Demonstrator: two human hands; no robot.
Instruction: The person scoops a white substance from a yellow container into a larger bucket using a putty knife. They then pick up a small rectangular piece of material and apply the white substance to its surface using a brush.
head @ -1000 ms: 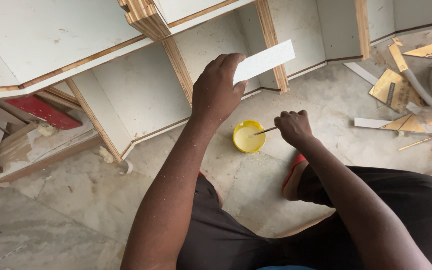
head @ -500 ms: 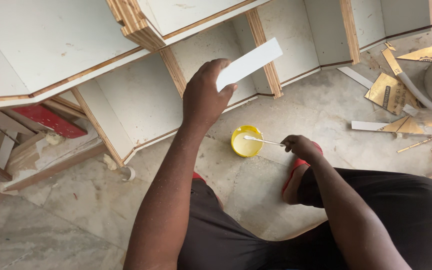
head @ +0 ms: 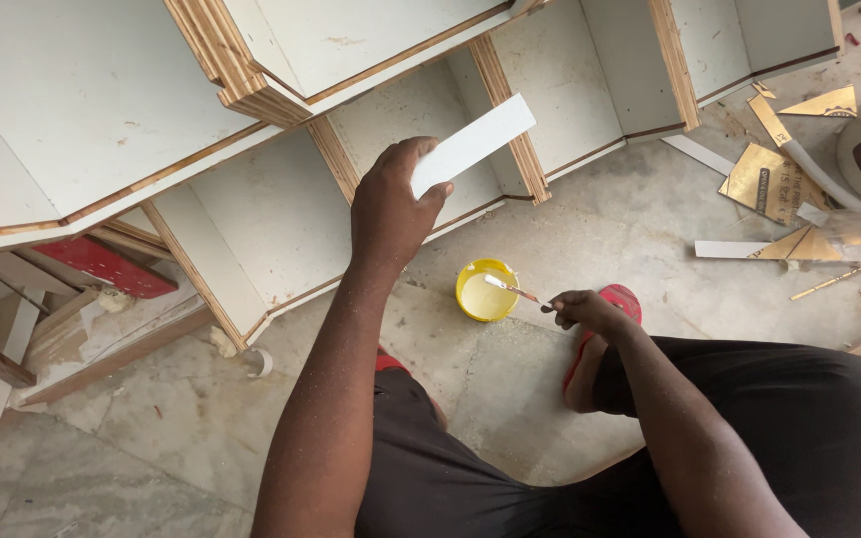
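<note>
Bright even daylight, soft faint shadows, sharp focus throughout, slight wide-angle stretch at the edges, no glare

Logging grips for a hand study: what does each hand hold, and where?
Left hand grips a white strip by its lower end; right hand holds a small brush by its handle end, over a yellow cup.

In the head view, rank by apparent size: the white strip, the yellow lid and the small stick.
1. White strip, held in the left hand; it is nearer the camera, so its lead may be overstated.
2. Yellow lid on the floor.
3. Small stick in the right hand, thinnest by far.
</note>
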